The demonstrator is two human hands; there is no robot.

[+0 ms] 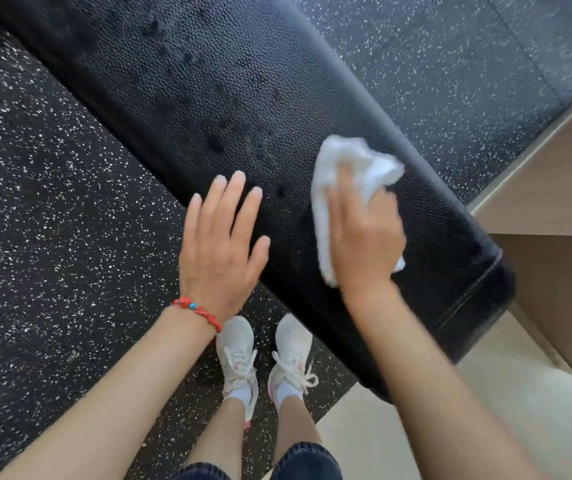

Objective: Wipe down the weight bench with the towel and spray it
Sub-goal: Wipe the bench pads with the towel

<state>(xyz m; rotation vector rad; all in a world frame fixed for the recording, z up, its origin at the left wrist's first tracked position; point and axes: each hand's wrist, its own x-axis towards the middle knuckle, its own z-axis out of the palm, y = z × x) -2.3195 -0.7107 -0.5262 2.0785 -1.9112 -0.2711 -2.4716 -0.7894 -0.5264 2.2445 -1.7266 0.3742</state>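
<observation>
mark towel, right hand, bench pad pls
towel (367,161): head view, on the bunched white cloth above the fingers.
right hand (364,244): head view, on the back of the hand gripping the towel.
bench pad (187,84): head view, on the bare black textured top, near the wet spots.

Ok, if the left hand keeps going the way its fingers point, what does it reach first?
Probably just more bench: the left hand points along the black pad toward its wet spots, with nothing else in the way.

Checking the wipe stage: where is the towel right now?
In the head view, the white towel lies bunched under the right hand on the black bench pad, near its end.
</observation>
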